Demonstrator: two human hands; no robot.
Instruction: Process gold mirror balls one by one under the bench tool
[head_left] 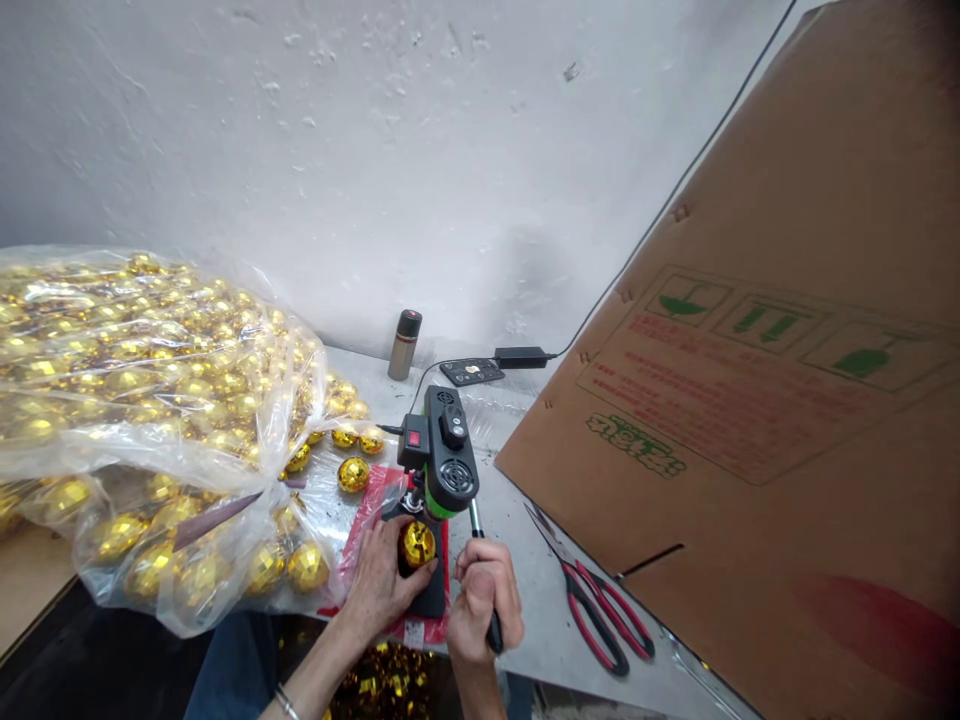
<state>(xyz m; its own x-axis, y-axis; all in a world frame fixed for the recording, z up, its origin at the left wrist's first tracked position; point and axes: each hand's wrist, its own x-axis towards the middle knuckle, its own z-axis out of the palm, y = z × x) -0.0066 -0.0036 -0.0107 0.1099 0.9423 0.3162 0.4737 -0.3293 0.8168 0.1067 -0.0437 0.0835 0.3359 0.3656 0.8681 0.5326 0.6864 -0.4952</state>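
Observation:
A gold mirrored ball (418,543) is held by my left hand (379,580), thumb and fingers curved round its sides. It sits low at the front of a small black drill press (451,440), above the black base (430,598). My right hand (484,600) is closed round the lever handle (494,632) on the press's right side. Under the base lies a red sheet (352,560). The drill tip and the spot where it would meet the ball are hidden from this angle.
Left stands a large clear plastic bag (262,450) of gold balls; several loose ones (352,474) lie beside it. Red-handled scissors (600,610) rest at right, against a big cardboard box (750,350). Behind are a flask (405,345), a phone (472,372) and a power adapter (521,357).

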